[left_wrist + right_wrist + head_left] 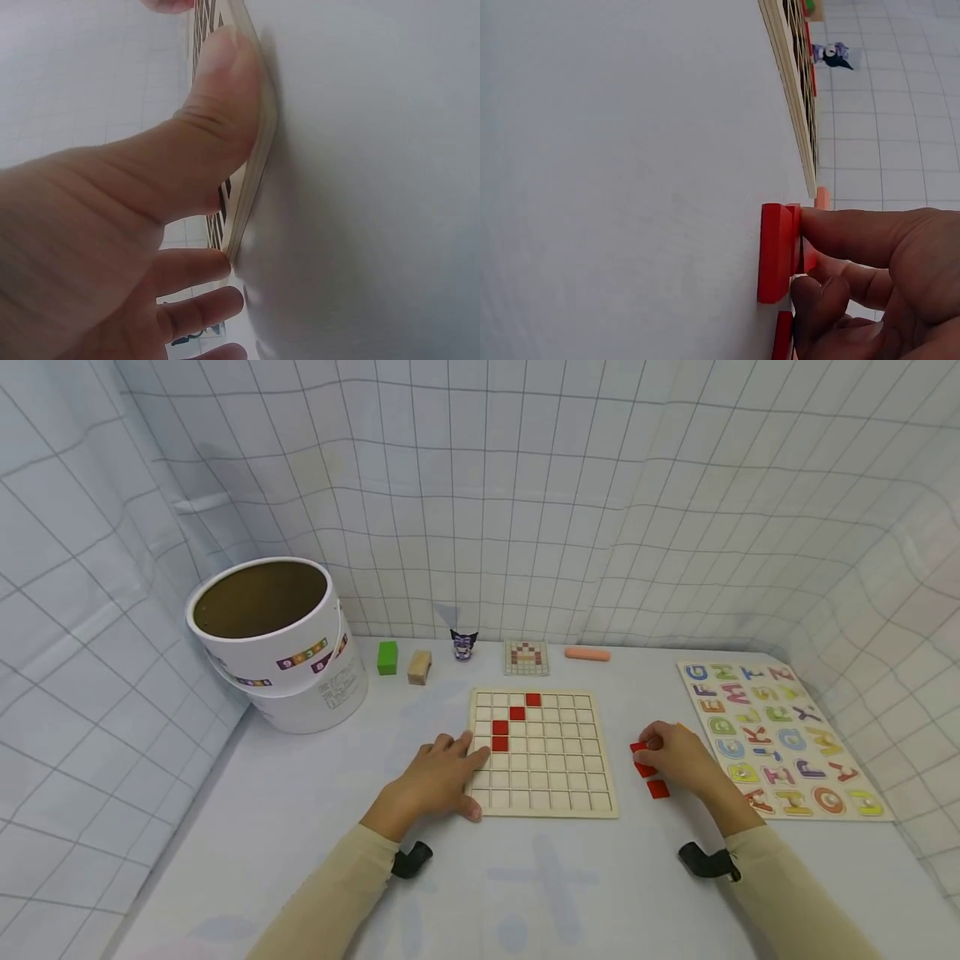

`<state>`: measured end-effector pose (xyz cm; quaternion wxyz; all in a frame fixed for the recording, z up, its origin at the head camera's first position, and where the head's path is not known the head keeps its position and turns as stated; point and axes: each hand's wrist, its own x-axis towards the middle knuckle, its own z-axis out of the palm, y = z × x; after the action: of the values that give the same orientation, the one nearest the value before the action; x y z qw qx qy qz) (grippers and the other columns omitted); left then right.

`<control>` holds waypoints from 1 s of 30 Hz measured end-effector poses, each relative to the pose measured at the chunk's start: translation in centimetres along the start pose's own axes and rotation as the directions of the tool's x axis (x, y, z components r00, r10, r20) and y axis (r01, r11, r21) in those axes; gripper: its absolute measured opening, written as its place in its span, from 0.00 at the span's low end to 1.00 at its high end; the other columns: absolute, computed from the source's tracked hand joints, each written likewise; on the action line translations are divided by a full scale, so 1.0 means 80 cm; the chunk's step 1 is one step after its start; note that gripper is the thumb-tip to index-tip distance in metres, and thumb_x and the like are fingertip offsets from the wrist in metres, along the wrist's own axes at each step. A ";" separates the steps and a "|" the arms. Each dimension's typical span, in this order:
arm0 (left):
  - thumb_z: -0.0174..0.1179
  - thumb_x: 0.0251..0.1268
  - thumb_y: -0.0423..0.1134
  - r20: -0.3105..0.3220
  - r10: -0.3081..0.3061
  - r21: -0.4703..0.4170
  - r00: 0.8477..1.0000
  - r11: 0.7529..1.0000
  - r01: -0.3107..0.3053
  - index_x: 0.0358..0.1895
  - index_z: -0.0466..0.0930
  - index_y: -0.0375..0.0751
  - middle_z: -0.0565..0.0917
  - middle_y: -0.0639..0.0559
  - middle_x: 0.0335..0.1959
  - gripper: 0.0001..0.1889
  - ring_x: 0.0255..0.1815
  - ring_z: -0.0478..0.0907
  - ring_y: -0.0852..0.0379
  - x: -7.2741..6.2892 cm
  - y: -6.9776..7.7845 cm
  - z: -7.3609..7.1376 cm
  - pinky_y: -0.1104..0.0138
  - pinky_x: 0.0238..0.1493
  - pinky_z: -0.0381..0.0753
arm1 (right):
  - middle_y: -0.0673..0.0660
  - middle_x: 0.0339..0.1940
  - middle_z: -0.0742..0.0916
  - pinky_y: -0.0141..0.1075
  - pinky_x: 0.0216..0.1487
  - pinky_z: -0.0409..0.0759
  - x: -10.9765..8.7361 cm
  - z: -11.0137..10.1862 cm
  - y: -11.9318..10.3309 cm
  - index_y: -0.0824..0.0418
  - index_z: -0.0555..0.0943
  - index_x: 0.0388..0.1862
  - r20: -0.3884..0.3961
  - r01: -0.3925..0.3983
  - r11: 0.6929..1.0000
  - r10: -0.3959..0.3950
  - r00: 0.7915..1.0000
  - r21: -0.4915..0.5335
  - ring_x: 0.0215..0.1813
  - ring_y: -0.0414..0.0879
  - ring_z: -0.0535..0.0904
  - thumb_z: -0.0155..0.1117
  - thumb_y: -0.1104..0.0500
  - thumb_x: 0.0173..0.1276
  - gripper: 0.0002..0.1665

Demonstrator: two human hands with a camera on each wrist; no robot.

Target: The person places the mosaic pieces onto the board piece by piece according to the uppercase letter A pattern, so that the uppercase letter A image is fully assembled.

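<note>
A white bucket [285, 670] stands on the surface [300, 793] at the grid board's [546, 763] ten o'clock. The left hand [437, 777] rests at its nine o'clock edge, fingers spread. Red squares [500, 727] fill cells toward eleven. At three o'clock, the right hand's [672, 758] fingers pinch a red tile [796, 238]; beyond lies an alphabet board [782, 756].

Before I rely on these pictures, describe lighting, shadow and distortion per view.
Head view: soft, even light; lines curve on the white grid-patterned cloth backdrop, from lens or folds I cannot tell. Left wrist view: dimmer, with a soft shadow beside the pale square wooden board on the white tabletop. Right wrist view: dim, tabletop greyish, no strong glare.
</note>
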<state>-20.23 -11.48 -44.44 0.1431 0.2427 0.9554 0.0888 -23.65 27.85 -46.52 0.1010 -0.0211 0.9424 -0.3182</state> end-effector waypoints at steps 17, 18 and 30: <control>0.76 0.48 0.59 0.004 -0.001 0.009 1.000 1.000 0.001 0.78 0.65 0.49 0.59 0.38 0.81 0.51 0.74 0.61 0.37 -0.002 0.000 0.001 0.40 0.70 0.64 | 0.57 0.34 0.80 0.34 0.29 0.77 0.007 -0.012 -0.001 0.61 0.72 0.64 0.038 -0.030 0.849 0.012 0.999 0.527 0.27 0.43 0.75 0.66 0.49 0.74 0.27; 0.76 0.49 0.59 0.006 0.000 0.006 1.000 1.000 0.000 0.78 0.65 0.49 0.59 0.38 0.81 0.51 0.74 0.61 0.37 -0.002 0.001 0.002 0.40 0.70 0.64 | 0.57 0.35 0.81 0.33 0.30 0.77 0.010 -0.008 -0.007 0.62 0.72 0.65 0.044 -0.027 0.827 0.003 0.999 0.562 0.27 0.42 0.76 0.67 0.50 0.74 0.28; 0.75 0.49 0.61 0.015 -0.007 0.021 1.000 1.000 0.007 0.78 0.64 0.50 0.58 0.39 0.81 0.51 0.73 0.62 0.38 0.000 0.001 0.000 0.42 0.70 0.63 | 0.59 0.33 0.85 0.33 0.29 0.82 0.028 0.102 -0.145 0.65 0.74 0.58 0.267 -0.001 0.816 -0.188 0.945 0.578 0.25 0.45 0.81 0.66 0.63 0.71 0.20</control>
<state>-20.21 -11.40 -44.39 0.1481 0.2414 0.9560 0.0764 -24.46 13.53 -46.26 0.2341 -0.0865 0.7732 -0.5830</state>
